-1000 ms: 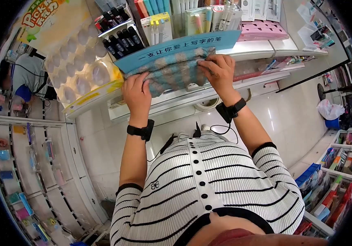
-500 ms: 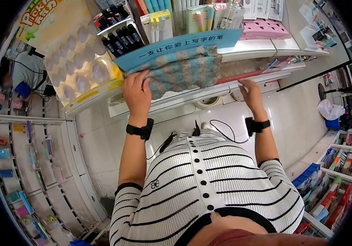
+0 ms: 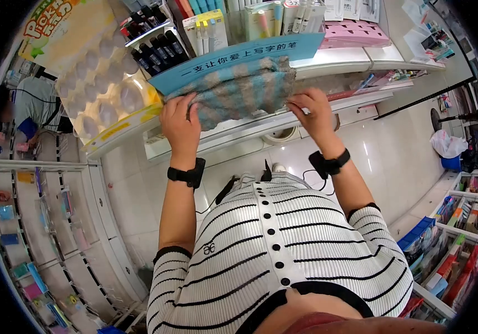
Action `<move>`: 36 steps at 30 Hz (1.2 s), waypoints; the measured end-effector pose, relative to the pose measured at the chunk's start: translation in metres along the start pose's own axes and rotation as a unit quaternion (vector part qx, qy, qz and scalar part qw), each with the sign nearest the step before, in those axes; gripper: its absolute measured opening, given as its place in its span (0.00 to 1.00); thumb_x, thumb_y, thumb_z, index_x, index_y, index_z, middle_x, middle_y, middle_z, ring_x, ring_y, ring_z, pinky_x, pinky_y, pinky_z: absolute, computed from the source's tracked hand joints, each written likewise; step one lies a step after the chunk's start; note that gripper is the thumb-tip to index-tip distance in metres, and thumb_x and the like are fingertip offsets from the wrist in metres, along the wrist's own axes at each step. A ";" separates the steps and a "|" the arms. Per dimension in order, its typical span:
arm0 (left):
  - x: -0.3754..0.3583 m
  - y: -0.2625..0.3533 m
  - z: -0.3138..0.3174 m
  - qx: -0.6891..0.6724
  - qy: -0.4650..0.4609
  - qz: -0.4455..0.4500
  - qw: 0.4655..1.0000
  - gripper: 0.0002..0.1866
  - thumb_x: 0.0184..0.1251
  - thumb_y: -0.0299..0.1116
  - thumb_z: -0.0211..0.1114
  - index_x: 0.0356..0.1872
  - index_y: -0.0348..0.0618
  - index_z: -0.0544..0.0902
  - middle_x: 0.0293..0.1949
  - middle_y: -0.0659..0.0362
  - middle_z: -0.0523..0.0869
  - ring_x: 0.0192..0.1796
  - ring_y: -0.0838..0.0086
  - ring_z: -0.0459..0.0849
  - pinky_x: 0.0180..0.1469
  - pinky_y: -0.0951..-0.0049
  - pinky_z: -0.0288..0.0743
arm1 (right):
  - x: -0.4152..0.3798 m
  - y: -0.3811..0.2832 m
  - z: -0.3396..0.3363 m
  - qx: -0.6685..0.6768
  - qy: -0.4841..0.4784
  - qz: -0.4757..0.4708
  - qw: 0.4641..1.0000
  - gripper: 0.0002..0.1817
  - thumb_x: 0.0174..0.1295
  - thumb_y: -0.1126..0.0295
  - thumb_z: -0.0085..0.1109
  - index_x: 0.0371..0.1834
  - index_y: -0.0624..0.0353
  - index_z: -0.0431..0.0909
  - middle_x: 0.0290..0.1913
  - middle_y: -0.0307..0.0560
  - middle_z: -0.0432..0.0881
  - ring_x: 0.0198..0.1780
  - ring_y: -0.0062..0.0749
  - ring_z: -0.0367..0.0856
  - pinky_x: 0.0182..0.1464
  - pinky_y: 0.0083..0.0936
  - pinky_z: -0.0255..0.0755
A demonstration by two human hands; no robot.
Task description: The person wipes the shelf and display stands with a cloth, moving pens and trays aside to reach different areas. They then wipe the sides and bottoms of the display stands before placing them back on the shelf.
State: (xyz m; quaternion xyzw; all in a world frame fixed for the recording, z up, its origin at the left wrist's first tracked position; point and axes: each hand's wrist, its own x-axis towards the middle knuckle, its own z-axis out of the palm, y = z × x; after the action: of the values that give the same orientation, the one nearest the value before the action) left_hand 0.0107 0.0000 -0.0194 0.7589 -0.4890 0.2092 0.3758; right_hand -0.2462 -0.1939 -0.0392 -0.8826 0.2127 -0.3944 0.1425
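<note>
A fuzzy cloth [image 3: 244,92] with blue and grey-brown stripes lies along the front edge of the display shelf, below a blue sign strip [image 3: 239,60]. My left hand [image 3: 180,125] is closed on the cloth's left end, with the thumb on the near side. At the opposite end, my right hand [image 3: 312,114] has its thumb and fingers bent together at the lower right corner of the cloth. Both wrists wear black bands. The fingertips of my left hand are partly hidden by the cloth.
Black-capped markers [image 3: 161,53] and boxed pens [image 3: 205,33] stand behind the sign. A yellow tray with round hollows [image 3: 105,92] sits on the left. Pink boxes [image 3: 355,34] are at the back right. Farther left, a person [image 3: 36,106] bends beside the racks.
My right hand has moved left from the shelf edge to the cloth's right corner and closed there. My left hand stays on the left end. The view has shifted slightly.
</note>
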 end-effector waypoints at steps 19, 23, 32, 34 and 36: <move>0.001 -0.001 -0.002 -0.007 -0.017 -0.006 1.000 0.13 0.59 0.26 0.69 0.45 0.48 0.87 0.42 0.58 0.83 0.48 0.58 0.79 0.55 0.61 0.70 | 0.039 -0.027 0.041 -0.186 0.127 -0.100 0.969 0.12 0.47 0.62 0.77 0.34 0.41 0.84 0.33 0.27 0.80 0.37 0.27 0.75 0.49 0.29 0.60; 0.001 -0.001 -0.003 -0.012 -0.014 0.002 1.000 0.13 0.59 0.26 0.69 0.45 0.48 0.87 0.42 0.57 0.83 0.48 0.58 0.79 0.55 0.61 0.70 | 0.040 -0.023 0.044 -0.170 0.123 -0.112 0.971 0.11 0.48 0.63 0.76 0.33 0.42 0.83 0.32 0.28 0.79 0.37 0.28 0.76 0.48 0.30 0.61; 0.001 -0.002 -0.001 -0.011 -0.014 -0.001 1.000 0.13 0.59 0.26 0.69 0.45 0.48 0.87 0.42 0.57 0.83 0.48 0.58 0.79 0.55 0.61 0.70 | 0.030 -0.019 0.044 -0.082 0.103 -0.079 0.988 0.12 0.48 0.69 0.74 0.35 0.47 0.81 0.35 0.35 0.78 0.40 0.35 0.75 0.50 0.33 0.63; -0.001 -0.003 0.000 -0.015 -0.013 -0.003 1.000 0.13 0.59 0.26 0.69 0.45 0.48 0.87 0.42 0.58 0.83 0.48 0.58 0.79 0.55 0.61 0.70 | 0.027 -0.019 0.043 -0.075 0.094 -0.078 0.990 0.12 0.49 0.70 0.73 0.36 0.48 0.81 0.35 0.35 0.79 0.40 0.36 0.75 0.49 0.33 0.63; -0.001 -0.004 0.001 0.002 -0.018 -0.008 1.000 0.13 0.59 0.27 0.69 0.46 0.49 0.87 0.42 0.58 0.83 0.48 0.59 0.79 0.55 0.61 0.70 | 0.027 -0.020 0.042 -0.080 0.096 -0.079 0.989 0.12 0.49 0.70 0.74 0.36 0.47 0.81 0.36 0.35 0.79 0.41 0.36 0.75 0.49 0.33 0.63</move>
State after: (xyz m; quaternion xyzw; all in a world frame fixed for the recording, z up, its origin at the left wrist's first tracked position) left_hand 0.0139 0.0010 -0.0217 0.7672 -0.4891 0.1932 0.3672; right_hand -0.1929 -0.1866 -0.0408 -0.8633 0.1855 -0.4690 0.0189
